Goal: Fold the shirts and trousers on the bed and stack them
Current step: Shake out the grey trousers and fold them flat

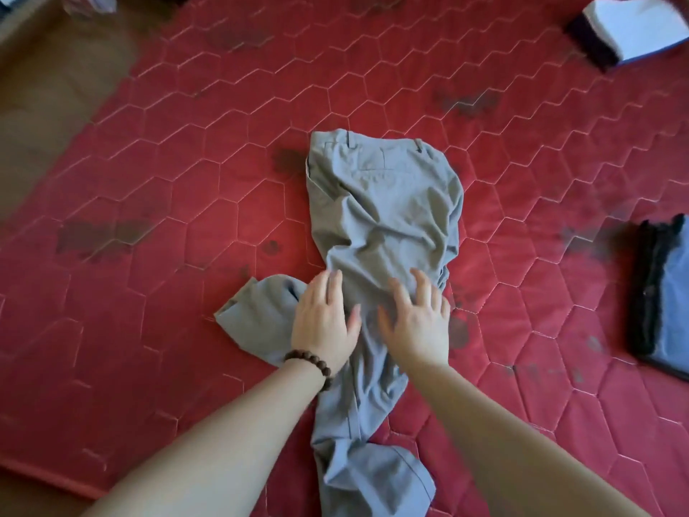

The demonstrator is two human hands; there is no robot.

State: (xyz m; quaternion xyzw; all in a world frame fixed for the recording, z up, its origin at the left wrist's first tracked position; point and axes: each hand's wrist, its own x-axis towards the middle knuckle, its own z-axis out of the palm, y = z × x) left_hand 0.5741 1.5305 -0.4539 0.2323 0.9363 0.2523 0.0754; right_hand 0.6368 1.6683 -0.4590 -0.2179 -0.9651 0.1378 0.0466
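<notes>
Both hands, left hand [323, 322] and right hand [419, 322], press one grey trousers [384, 203].

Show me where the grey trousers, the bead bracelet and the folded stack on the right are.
grey trousers [387, 188]: head view, on the seat below the waistband.
bead bracelet [309, 361]: head view, on the beads at the left wrist.
folded stack [667, 292]: head view, on the blue top layer.
</notes>
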